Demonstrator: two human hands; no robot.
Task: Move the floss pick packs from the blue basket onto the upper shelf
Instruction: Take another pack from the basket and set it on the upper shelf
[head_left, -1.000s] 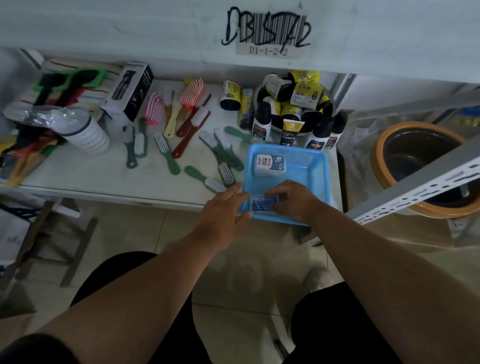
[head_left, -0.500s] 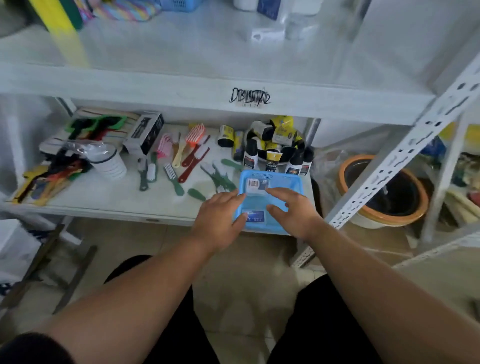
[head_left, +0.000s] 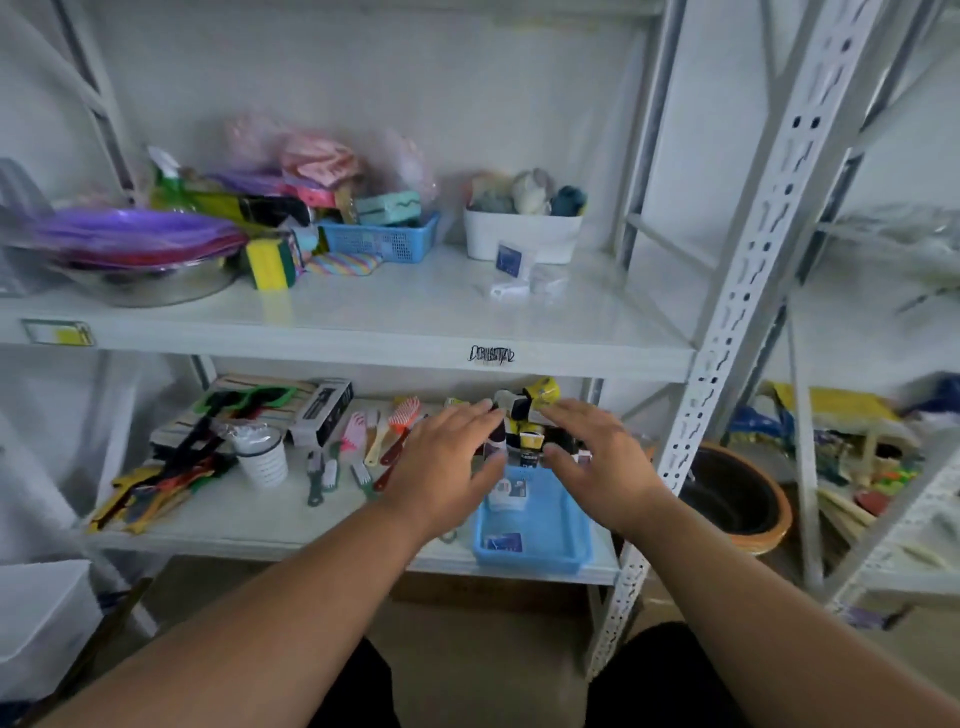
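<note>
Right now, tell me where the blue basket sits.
In the head view the blue basket sits at the right front corner of the lower shelf, below both raised hands, with the bottles just behind it and two floss pick packs inside.

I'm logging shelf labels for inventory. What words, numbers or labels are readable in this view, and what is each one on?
None can be read for certain.
Scribbled-over barcode sticker on the upper shelf edge: illegible.
Yellow tag at that edge's left end: blurred.
Floss pick packs in the blue basket: print too small.
Pack on the upper shelf: blurred.
Black box and yellow-labelled bottles: too blurred.
</note>
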